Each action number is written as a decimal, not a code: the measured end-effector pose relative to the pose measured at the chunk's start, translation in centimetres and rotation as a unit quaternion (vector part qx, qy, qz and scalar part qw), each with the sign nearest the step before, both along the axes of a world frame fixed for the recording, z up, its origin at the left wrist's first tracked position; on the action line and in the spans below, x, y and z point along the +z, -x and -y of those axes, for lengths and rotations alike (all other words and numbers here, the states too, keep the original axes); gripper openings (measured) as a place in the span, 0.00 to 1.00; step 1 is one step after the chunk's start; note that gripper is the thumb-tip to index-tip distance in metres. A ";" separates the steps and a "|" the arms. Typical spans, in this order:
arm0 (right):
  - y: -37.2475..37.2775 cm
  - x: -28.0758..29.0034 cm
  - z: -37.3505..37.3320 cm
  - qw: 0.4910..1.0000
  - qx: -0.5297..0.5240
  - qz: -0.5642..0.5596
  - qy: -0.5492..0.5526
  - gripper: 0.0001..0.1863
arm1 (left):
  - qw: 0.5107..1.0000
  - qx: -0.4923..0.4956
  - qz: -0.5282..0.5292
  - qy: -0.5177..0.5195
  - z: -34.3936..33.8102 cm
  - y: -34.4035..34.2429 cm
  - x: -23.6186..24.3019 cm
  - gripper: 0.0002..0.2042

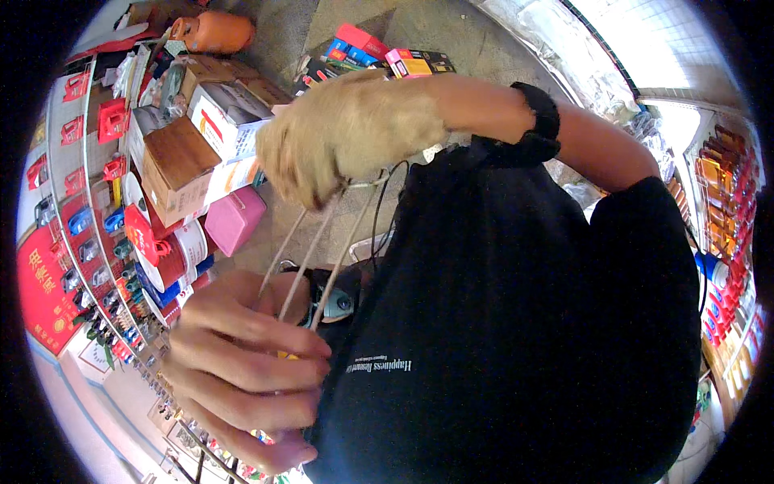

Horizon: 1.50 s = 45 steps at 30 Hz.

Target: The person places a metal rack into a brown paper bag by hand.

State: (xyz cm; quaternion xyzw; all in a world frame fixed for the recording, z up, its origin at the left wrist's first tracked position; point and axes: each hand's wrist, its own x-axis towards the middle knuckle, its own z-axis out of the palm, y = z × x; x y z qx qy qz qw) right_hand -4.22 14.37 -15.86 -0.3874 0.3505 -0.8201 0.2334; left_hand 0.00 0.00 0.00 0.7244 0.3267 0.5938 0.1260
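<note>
Three straight strands of pale cord [305, 262] ran between a person's two hands, just left of the black T-shirt [516, 339] the person wore. The left hand [242, 363], bare, stood beside the T-shirt's lower left edge, its curled fingers closed over the strands. The right hand [347, 133], in a tan glove [391, 113], reached out beyond the T-shirt's upper left edge; motion blurred its fingers where the strands met its underside, and whether they gripped could not be told. A black wristband [538, 125] circled the right arm above the T-shirt. A pink container [235, 219] and an open brown carton [181, 153] sat left of the T-shirt, with red packages [112, 120] hanging farther out on that side. Red and blue boxes [355, 44] lay above the T-shirt, an orange gas cylinder [216, 32] well off to its upper left, and rows of orange and red goods [717, 202] lined its right.
</note>
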 end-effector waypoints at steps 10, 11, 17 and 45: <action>-2.2 -1.6 -3.9 0.992 -0.064 -0.007 -0.106 0.14 | 0.995 0.001 0.061 -0.080 -0.7 -0.3 -1.4 0.04; -2.5 -1.8 -4.3 0.990 -0.072 -0.013 -0.123 0.14 | 0.992 0.012 0.074 -0.099 -1.0 -0.5 -1.7 0.04; -3.9 -0.9 -6.1 0.960 -0.133 -0.087 -0.230 0.12 | 0.986 0.018 0.108 -0.125 -1.4 -0.8 -1.4 0.02; -3.8 -2.6 -3.1 0.566 -0.371 -0.408 -0.612 0.06 | 0.742 0.609 0.260 -0.101 -4.8 0.2 -5.5 0.25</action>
